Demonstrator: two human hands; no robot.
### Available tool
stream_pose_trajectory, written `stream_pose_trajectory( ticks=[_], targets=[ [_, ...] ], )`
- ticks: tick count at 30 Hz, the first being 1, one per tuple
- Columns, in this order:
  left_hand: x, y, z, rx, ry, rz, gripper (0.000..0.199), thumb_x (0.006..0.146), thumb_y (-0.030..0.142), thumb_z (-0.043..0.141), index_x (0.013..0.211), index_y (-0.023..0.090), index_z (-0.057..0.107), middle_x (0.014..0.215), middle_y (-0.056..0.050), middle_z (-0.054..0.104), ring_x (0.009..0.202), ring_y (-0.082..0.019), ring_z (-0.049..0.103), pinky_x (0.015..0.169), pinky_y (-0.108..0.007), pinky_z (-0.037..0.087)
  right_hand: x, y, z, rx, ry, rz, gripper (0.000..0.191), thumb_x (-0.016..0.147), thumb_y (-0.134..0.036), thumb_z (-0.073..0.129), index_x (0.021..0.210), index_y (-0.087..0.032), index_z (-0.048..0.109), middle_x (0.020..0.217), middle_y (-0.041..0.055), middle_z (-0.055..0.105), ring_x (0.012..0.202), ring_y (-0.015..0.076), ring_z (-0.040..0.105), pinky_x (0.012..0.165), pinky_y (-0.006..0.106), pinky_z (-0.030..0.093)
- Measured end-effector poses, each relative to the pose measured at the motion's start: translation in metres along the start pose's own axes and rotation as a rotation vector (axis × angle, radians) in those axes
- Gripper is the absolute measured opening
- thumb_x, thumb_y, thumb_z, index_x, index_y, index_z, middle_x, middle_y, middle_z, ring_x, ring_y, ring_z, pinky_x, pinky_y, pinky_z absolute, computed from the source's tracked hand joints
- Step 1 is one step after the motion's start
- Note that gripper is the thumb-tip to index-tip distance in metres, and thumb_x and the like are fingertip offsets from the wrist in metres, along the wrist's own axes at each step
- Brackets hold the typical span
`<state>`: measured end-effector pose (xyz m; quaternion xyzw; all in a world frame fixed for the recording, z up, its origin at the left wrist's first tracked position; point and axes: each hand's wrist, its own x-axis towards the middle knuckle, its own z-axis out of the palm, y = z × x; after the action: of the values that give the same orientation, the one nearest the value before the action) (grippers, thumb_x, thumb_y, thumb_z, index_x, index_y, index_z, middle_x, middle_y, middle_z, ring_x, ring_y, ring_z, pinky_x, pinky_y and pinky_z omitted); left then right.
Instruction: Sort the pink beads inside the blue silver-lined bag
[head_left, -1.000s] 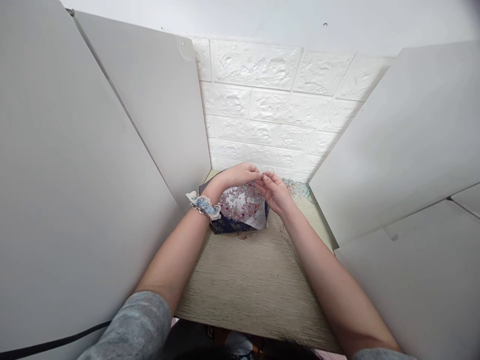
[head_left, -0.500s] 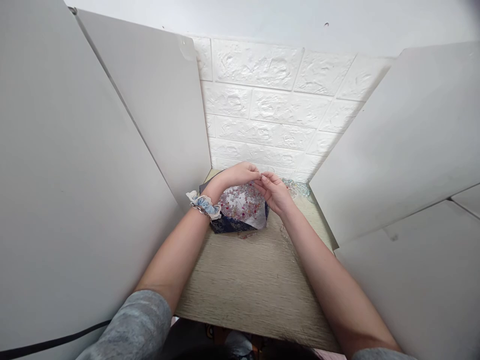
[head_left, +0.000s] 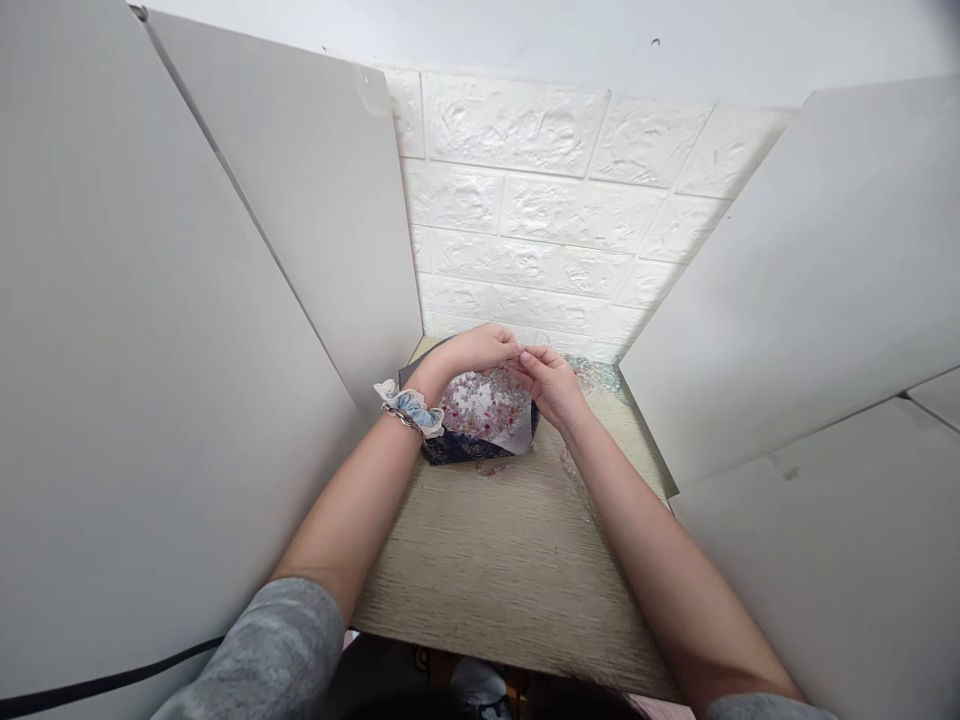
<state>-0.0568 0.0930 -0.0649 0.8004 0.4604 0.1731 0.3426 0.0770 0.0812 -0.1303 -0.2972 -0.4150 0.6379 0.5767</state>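
Observation:
Over the far side of a dark blue patterned box (head_left: 454, 450), my left hand (head_left: 486, 347) and my right hand (head_left: 553, 388) meet fingertip to fingertip. Both are closed in a pinch, and whatever sits between the fingers is too small to make out. Many small clear, pink and red beads (head_left: 484, 405) lie on a white lining inside the box. A blue and white scrunchie (head_left: 420, 411) and a chain bracelet (head_left: 400, 416) circle my left wrist.
The wooden tabletop (head_left: 510, 560) runs toward me. Bluish beaded strands (head_left: 600, 377) lie at the back right, with a thin clear strand (head_left: 581, 485) beside my right forearm. Tall panels (head_left: 315, 180) flank both sides, and a white brick-patterned wall (head_left: 525, 210) closes the back.
Both hands stay almost in place, still pinched together above the box. Only a very slight shift of the fingers and of the view shows.

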Motion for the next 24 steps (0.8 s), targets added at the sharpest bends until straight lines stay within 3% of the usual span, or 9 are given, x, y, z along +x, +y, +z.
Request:
stream_pose_trajectory(
  ticks=[6, 10, 15, 24],
  targets=[
    [-0.001, -0.001, -0.002, -0.087, 0.003, -0.001, 0.022, 0.072, 0.034, 0.041, 0.059, 0.016, 0.041, 0.046, 0.003, 0.036, 0.036, -0.005, 0.032, 0.038, -0.019, 0.025, 0.0, 0.003, 0.001, -0.227, 0.107, -0.204, 0.021, 0.058, -0.032, 0.064, 0.068, -0.018, 0.053, 0.071, -0.0015, 0.057, 0.066, 0.0101, 0.053, 0.067, 0.025, 0.045],
    [-0.002, 0.003, -0.001, -0.184, -0.005, 0.019, 0.022, 0.074, 0.033, 0.039, 0.063, 0.015, 0.044, 0.055, 0.002, 0.043, 0.04, -0.004, 0.037, 0.04, -0.018, 0.03, 0.0, 0.0, 0.003, -0.416, 0.065, -0.241, 0.018, 0.067, -0.036, 0.054, 0.073, -0.02, 0.049, 0.07, -0.0013, 0.054, 0.064, 0.0103, 0.05, 0.064, 0.024, 0.043],
    [-0.009, 0.014, -0.002, -0.217, -0.016, 0.073, 0.026, 0.076, 0.035, 0.035, 0.066, 0.014, 0.048, 0.064, 0.0, 0.046, 0.049, -0.005, 0.043, 0.042, -0.016, 0.032, -0.003, -0.005, 0.008, -0.798, 0.039, -0.482, 0.014, 0.074, -0.031, 0.046, 0.067, -0.018, 0.047, 0.08, 0.0022, 0.05, 0.078, 0.0132, 0.046, 0.07, 0.025, 0.039],
    [-0.008, 0.009, -0.003, -0.319, -0.041, -0.079, 0.02, 0.07, 0.033, 0.044, 0.067, 0.014, 0.049, 0.066, 0.0, 0.052, 0.049, -0.005, 0.046, 0.039, -0.016, 0.027, -0.005, -0.017, 0.006, -1.015, 0.053, -0.628, 0.012, 0.078, -0.027, 0.039, 0.073, -0.019, 0.047, 0.081, 0.0032, 0.049, 0.081, 0.0143, 0.044, 0.07, 0.025, 0.036]
  ],
)
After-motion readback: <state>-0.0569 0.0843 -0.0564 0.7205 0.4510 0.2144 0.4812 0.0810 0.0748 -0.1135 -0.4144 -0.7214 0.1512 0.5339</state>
